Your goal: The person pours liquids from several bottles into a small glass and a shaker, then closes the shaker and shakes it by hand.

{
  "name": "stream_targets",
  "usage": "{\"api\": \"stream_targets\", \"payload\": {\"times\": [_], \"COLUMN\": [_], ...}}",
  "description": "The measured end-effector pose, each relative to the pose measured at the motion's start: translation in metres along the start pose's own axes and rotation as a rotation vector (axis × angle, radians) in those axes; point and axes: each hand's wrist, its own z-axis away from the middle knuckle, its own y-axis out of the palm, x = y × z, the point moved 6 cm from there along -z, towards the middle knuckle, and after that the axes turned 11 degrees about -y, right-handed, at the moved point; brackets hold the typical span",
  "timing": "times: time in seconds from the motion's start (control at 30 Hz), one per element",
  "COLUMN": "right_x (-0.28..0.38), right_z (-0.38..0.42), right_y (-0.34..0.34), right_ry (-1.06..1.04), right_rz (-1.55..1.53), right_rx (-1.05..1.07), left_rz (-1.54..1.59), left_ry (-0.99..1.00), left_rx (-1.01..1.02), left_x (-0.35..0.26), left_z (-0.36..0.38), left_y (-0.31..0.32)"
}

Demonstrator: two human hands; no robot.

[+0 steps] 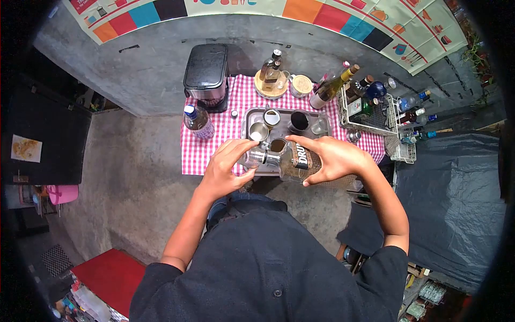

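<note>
Bottle getting handled over the tray

Head view: the right hand (332,158) grips a labelled bottle (298,161) tipped sideways above the metal tray (248,121), the left hand (228,166) pinches its silvery neck end (257,156). The tray holds four cups; one (278,145) under the bottle has brown liquid. The checked table (214,147) also carries a plastic bottle (197,121) and a basket (370,115) of bottles.
</note>
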Motion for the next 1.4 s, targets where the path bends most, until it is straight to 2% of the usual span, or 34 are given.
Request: {"api": "stream_targets", "payload": {"times": [0.2, 0.43, 0.93, 1.4], "right_x": [-0.002, -0.001, -0.002, -0.003], "right_z": [0.001, 0.002, 0.005, 0.003], "right_y": [0.001, -0.001, 0.002, 0.003], "right_ry": [0.077, 0.036, 0.094, 0.022], "right_rz": [0.006, 0.020, 0.064, 0.063], "right_rx": [0.049, 0.029, 0.068, 0.040], "left_rz": [-0.016, -0.008, 0.015, 0.037], "left_ry": [0.005, 0.020, 0.027, -0.004], "left_rx": [-0.012, -0.020, -0.003, -0.011], "left_x": [-0.001, -0.003, 0.005, 0.010], "left_z": [0.000, 0.001, 0.002, 0.005], "left_y": [0.001, 0.002, 0.009, 0.013]}}
